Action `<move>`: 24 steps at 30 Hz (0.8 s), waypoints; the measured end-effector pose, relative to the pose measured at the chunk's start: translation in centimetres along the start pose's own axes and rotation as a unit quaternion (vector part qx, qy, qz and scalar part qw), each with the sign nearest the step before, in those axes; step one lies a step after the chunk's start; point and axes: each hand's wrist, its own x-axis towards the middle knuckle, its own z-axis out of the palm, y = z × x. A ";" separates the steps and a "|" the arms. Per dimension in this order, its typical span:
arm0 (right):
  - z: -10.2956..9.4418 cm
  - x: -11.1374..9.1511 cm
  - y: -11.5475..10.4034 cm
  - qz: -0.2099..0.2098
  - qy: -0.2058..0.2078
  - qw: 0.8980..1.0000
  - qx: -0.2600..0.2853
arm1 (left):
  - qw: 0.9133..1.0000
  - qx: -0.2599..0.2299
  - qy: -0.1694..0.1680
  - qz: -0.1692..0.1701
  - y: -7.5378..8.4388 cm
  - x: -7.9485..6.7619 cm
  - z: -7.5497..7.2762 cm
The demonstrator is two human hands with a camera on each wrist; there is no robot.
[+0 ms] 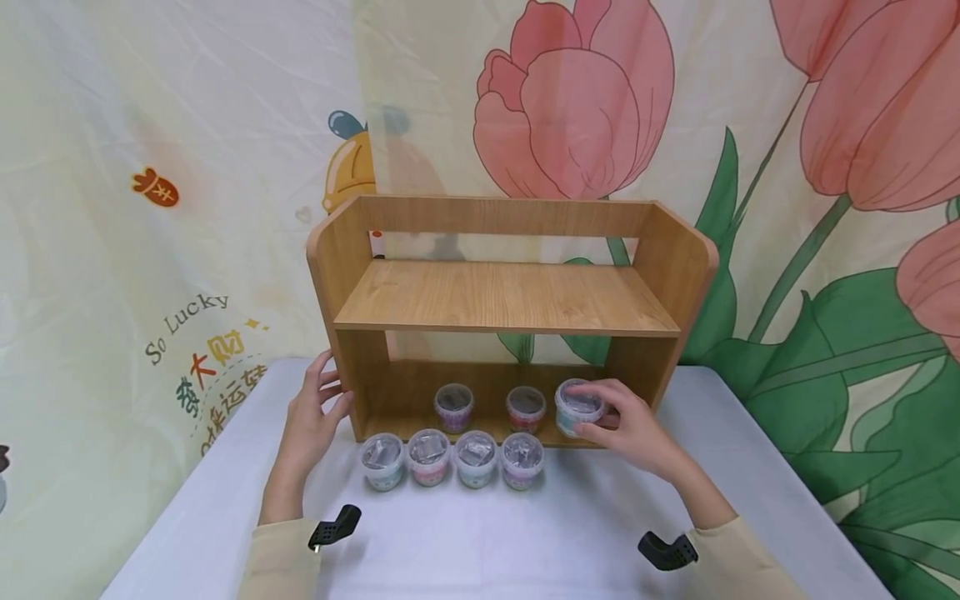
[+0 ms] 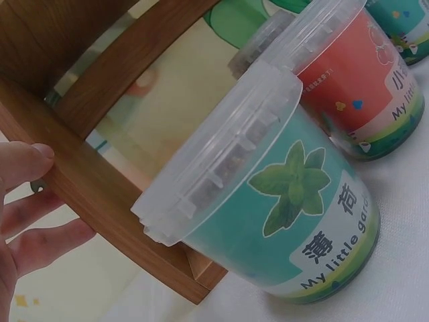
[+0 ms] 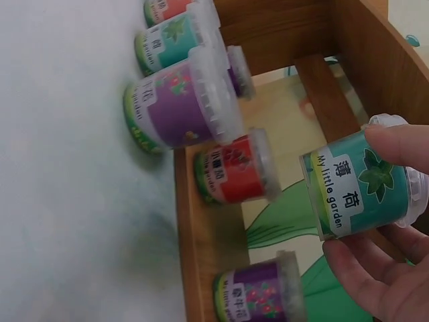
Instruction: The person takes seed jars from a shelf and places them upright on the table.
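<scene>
In my right hand [image 1: 630, 425] is a small teal plastic tub [image 3: 362, 184] with a clear lid and a mint-leaf label, held between thumb and fingers at the right of the lower shelf. My left hand [image 1: 307, 421] rests its fingertips against the left side panel [image 2: 100, 194] of the wooden shelf unit [image 1: 487, 327]. On the lower board stand a red tub [image 3: 234, 171] and a purple tub [image 1: 453, 408]. Another purple tub [image 3: 258, 292] shows in the right wrist view, hidden in the head view behind the held tub and hand.
Before the shelf, a row of lidded tubs stands on the white-covered table [image 1: 480, 550]: a teal mint tub [image 2: 295, 208] at the left end, a red tub [image 1: 429, 458], a teal tub [image 1: 476, 460] and a purple tub [image 1: 522, 462]. A printed tulip curtain [image 1: 577, 108] hangs behind.
</scene>
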 end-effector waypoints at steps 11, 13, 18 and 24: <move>0.6 -1.9 2.3 0.026 -0.014 1.000 0.006 | 1.000 -0.002 0.002 0.004 -0.1 0.1 0.0; 0.8 -2.1 2.7 0.023 -0.023 0.999 0.008 | 1.000 -0.002 0.000 0.003 -0.1 0.1 0.0; 1.4 -2.9 3.7 0.012 -0.042 0.999 0.021 | 1.000 -0.001 -0.001 -0.002 0.0 0.0 0.0; 2.1 -3.3 4.6 0.007 -0.047 0.999 0.021 | 1.000 0.001 0.004 0.002 0.0 0.0 0.1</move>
